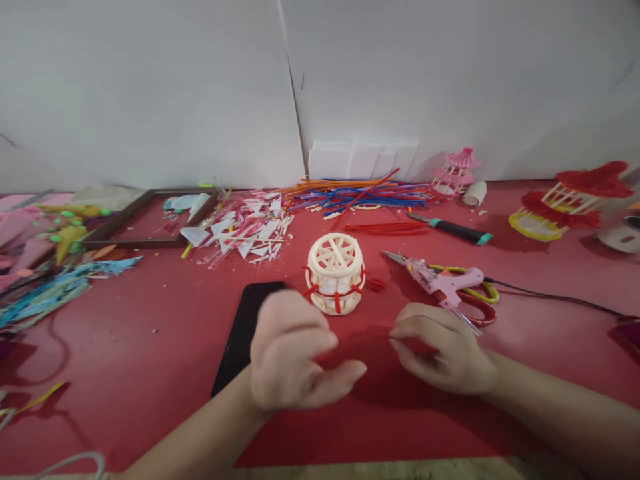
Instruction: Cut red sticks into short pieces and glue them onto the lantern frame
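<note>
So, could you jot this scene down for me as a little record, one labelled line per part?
Surface: red tabletop
Centre: cream drum-shaped model with red trim, standing upright
Left hand: blurred, thumb and fingers apart, partly hiding a black smartphone
Right hand: thumb and fingertips close together; anything between them is too small to tell
Right of model: pink glue gun lying across scissors with yellow and red handles
Behind model: thin coloured strands
Far right: red-and-yellow tiered model
</note>
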The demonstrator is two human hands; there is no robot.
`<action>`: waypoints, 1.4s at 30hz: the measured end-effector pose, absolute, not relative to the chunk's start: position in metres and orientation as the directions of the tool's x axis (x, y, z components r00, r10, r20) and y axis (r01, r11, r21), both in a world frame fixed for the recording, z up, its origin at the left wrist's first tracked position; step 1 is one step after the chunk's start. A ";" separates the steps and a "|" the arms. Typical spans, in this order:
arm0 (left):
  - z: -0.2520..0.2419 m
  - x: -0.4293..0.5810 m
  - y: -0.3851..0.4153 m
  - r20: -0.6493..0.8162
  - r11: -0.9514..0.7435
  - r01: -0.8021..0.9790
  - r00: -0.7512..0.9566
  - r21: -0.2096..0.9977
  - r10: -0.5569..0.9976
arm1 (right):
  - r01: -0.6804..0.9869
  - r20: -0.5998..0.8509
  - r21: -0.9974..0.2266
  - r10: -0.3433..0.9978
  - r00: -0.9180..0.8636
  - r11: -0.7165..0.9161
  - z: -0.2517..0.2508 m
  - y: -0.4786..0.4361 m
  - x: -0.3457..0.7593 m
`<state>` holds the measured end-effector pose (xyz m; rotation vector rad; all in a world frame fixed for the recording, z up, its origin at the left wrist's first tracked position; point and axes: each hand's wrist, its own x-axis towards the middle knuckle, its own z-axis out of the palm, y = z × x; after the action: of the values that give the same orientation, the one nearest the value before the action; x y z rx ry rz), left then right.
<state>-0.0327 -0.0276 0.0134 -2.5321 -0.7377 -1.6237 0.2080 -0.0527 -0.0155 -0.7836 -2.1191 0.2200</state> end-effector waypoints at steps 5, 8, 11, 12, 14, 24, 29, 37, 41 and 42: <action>0.009 -0.043 0.004 0.772 -0.751 0.582 0.307 0.311 0.557 | 0.510 0.658 -0.457 0.662 -0.357 0.729 -0.015 -0.050 0.208; 0.002 -0.046 0.011 0.619 -0.681 0.619 0.370 0.391 0.692 | 0.522 0.656 -0.487 0.688 -0.312 0.700 -0.015 -0.048 0.208; -0.005 -0.047 0.010 0.523 -0.618 0.627 0.365 0.474 0.771 | 0.523 0.658 -0.510 0.701 -0.274 0.683 -0.016 -0.046 0.208; -0.007 -0.046 0.010 0.507 -0.611 0.618 0.366 0.494 0.780 | 0.520 0.658 -0.516 0.704 -0.267 0.680 -0.016 -0.046 0.207; -0.010 -0.045 0.009 0.499 -0.615 0.599 0.375 0.513 0.781 | 0.513 0.659 -0.529 0.709 -0.253 0.675 -0.016 -0.046 0.206; -0.012 -0.032 -0.003 0.595 -0.679 0.620 0.391 0.394 0.702 | 0.546 0.660 -0.545 0.727 -0.189 0.636 -0.010 -0.049 0.200; -0.010 -0.031 -0.007 0.562 -0.681 0.619 0.426 0.391 0.709 | 0.570 0.645 -0.558 0.748 -0.158 0.602 -0.002 -0.048 0.202; -0.008 -0.031 -0.008 0.538 -0.682 0.591 0.439 0.431 0.720 | 0.584 0.634 -0.536 0.748 -0.198 0.610 -0.002 -0.046 0.205; -0.008 -0.030 -0.008 0.539 -0.688 0.587 0.445 0.428 0.715 | 0.587 0.643 -0.496 0.725 -0.246 0.639 -0.006 -0.047 0.207; -0.009 -0.030 -0.008 0.543 -0.689 0.588 0.444 0.424 0.713 | 0.586 0.649 -0.486 0.717 -0.255 0.648 -0.006 -0.047 0.207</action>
<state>-0.0303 -0.0078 -0.0086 -2.8129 -1.2799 -1.1998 0.2068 -0.0466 -0.0063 -1.0214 -1.9508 0.1799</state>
